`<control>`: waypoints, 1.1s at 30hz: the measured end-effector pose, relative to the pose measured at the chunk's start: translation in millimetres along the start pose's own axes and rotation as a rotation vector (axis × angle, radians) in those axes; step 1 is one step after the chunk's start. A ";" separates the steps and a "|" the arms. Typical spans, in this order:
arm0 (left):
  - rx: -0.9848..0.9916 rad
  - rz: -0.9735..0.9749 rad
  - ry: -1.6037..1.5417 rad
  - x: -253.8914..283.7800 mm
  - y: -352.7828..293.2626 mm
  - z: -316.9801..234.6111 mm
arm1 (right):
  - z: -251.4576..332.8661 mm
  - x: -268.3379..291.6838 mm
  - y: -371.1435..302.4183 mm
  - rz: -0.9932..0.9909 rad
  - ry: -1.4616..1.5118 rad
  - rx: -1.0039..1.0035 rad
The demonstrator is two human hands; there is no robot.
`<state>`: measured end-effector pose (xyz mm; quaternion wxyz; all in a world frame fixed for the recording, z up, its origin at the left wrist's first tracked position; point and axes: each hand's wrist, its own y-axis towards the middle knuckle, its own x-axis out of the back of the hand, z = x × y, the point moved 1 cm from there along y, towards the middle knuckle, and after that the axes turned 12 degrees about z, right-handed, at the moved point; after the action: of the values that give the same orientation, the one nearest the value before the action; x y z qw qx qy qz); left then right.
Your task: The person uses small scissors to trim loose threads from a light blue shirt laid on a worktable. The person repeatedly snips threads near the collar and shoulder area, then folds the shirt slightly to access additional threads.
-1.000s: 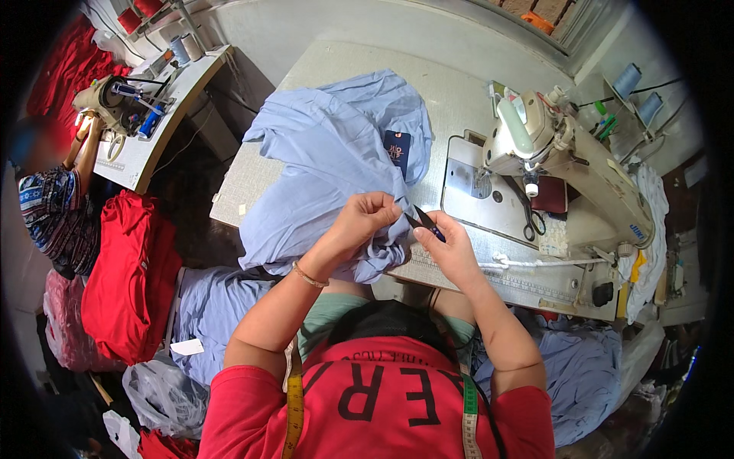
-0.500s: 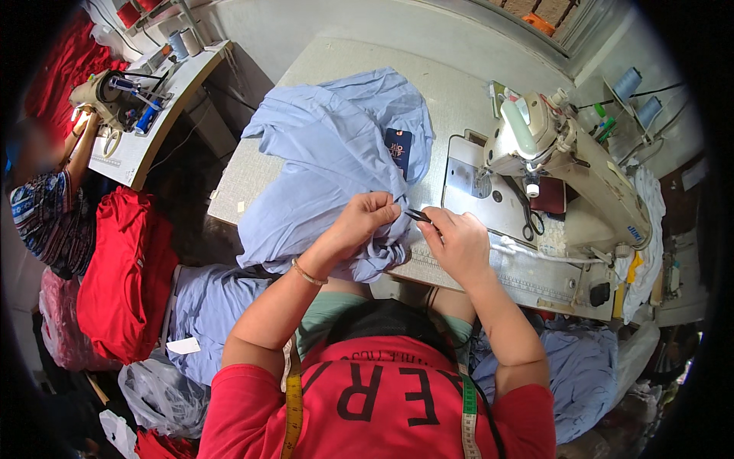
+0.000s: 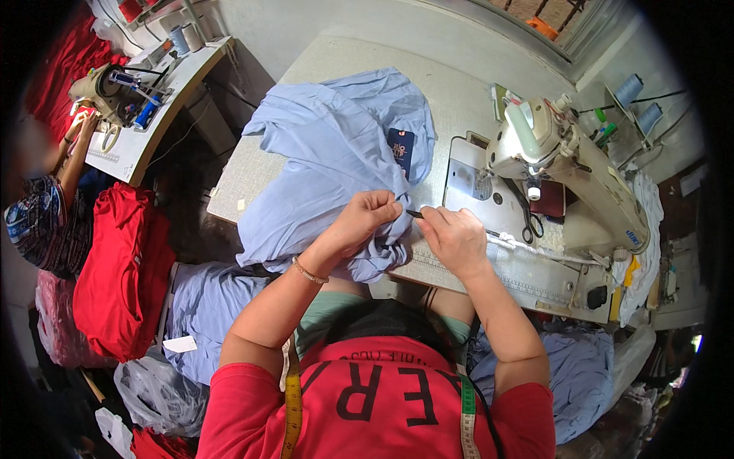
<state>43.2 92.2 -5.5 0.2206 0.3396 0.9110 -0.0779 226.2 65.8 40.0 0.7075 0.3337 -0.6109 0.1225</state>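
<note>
A light blue garment [image 3: 317, 164] lies rumpled on the sewing table, its lower edge hanging over the front. A dark navy hang tag [image 3: 400, 151] rests on it. My left hand [image 3: 368, 218] is closed in a pinch on the garment's right-hand edge. My right hand [image 3: 456, 239] is closed around small black thread snips [image 3: 414, 213], mostly covered by the fingers. Their dark tip points left at the cloth by my left fingertips; whether the blades touch it, I cannot tell.
At right stands a sewing machine [image 3: 566, 157], with black-handled scissors [image 3: 530, 223] beside its needle area. Blue garments [image 3: 569, 375] are heaped below. On the left, a co-worker [image 3: 50, 206] sits at another sewing machine [image 3: 107, 93], near a red cloth pile [image 3: 122, 275].
My right hand has rolled slightly, its fingers now covering more of the snips. My left hand keeps its pinch on the garment. The co-worker's hands have shifted slightly, with red cloth now showing there.
</note>
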 end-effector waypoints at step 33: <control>0.007 -0.030 0.017 -2.9 0.8 -4.1 | -1.7 -12.9 -4.0 -0.036 0.019 -0.021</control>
<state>44.2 92.3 -0.6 0.2106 0.3271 0.9176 -0.0814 227.0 66.9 26.5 0.7188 0.3359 -0.5993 0.1067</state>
